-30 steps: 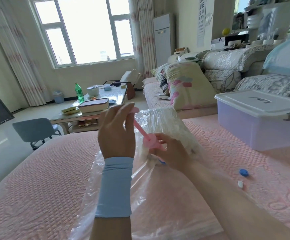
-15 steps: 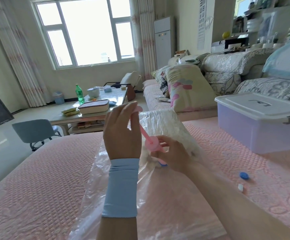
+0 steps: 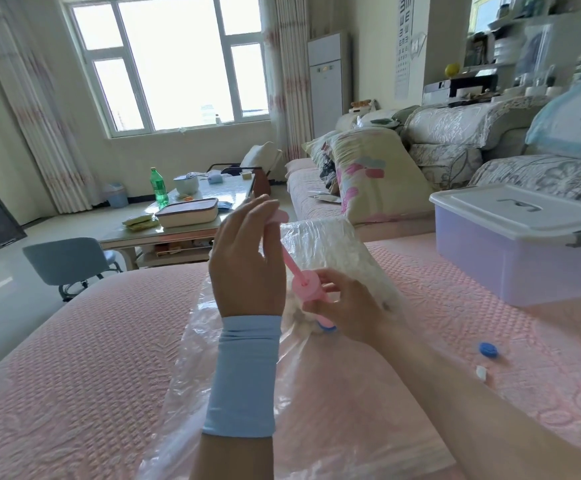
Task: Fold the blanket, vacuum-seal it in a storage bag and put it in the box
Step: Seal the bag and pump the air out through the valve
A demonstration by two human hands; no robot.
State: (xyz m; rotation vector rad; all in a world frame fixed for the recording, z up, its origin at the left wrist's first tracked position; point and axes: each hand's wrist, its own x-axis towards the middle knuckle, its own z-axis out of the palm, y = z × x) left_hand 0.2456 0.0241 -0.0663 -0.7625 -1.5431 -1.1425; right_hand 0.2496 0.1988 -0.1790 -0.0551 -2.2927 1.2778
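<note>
Compared with the view half a second before, we see little change: our left hand (image 3: 247, 258) remains raised, fingers curled around the top of the thin pink plunger rod (image 3: 287, 259), and the pose is nearly the same.

Our right hand (image 3: 346, 306) is closed around the pink cylindrical pump barrel (image 3: 305, 284), which stands on the blue valve (image 3: 327, 328) of the clear plastic storage bag (image 3: 316, 403). The bag lies on the pink quilted bed cover (image 3: 74, 375), directly under both hands; the white blanket (image 3: 330, 247) inside it bulges just beyond them.

The lilac translucent plastic box with a white lid (image 3: 521, 244) sits closed, well to the right. A loose blue round cap (image 3: 488, 349) lies near our right forearm.

An eye chart (image 3: 406, 46) hangs on the far wall (its letters too small to read).
</note>
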